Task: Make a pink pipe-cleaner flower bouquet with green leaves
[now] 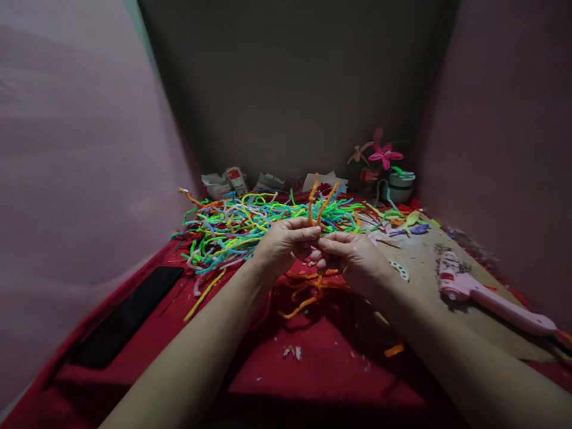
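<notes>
Near the middle of the view, my left hand (282, 245) and my right hand (355, 256) meet with fingertips pinched close together. Two fuzzy orange strands of pipe cleaner (311, 205) rise upright from between the fingers, slightly spread at the top. Both hands appear closed on the orange piece; its lower end is hidden by the fingers. Below them, more bent orange pipe cleaners (300, 308) lie on the red cloth (357, 381). A big tangled heap of coloured pipe cleaners (236, 229) spreads just behind my hands, mostly green, yellow, blue and lilac.
A pink glue gun (496, 301) lies on a brown board (429, 262) at the right. On the left is a black phone (129, 316). Pink fuzzy flowers (386, 156) and a pale pot (400, 187) stand at the back right. Walls rise at both sides.
</notes>
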`<state>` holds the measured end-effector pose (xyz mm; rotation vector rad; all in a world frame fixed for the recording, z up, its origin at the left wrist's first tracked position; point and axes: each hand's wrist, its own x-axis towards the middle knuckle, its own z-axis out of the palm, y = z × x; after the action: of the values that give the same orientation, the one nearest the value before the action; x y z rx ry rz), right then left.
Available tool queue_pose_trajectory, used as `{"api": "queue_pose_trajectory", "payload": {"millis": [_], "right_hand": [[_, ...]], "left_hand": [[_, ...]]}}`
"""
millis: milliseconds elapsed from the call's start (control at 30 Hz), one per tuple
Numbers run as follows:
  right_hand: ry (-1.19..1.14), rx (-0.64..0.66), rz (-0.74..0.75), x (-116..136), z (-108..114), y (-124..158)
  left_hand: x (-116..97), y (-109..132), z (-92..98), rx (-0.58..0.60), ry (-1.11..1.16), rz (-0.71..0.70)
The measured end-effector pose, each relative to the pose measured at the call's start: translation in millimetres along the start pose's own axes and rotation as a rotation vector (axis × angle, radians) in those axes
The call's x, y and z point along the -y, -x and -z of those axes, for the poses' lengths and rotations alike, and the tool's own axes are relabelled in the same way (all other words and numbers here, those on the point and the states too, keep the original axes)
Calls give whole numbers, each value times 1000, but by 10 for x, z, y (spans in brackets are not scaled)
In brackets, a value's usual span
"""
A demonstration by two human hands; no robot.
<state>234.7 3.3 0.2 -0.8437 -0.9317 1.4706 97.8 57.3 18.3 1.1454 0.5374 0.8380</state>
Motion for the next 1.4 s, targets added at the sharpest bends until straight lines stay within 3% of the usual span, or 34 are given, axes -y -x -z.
{"api": "queue_pose_trajectory", "payload": {"millis": [200,467,700,1000,1400], "right_hand": [[-2,-7,-16,0,9,-4],[172,-130,168,-27,-18,23],[92,-66,85,-42,3,-6],[274,-198,191,-33,-85,48],[122,-87,108,-69,-23,11]], "left_hand": [[14,-22,45,-22,-13,-13],[-79,67,-119,-197,-556,-120],[-94,84,-135,-165,-579,-140],[-42,92,-221,-263,-663,-184],[-82,76,-136,-147,-580,-127]]}}
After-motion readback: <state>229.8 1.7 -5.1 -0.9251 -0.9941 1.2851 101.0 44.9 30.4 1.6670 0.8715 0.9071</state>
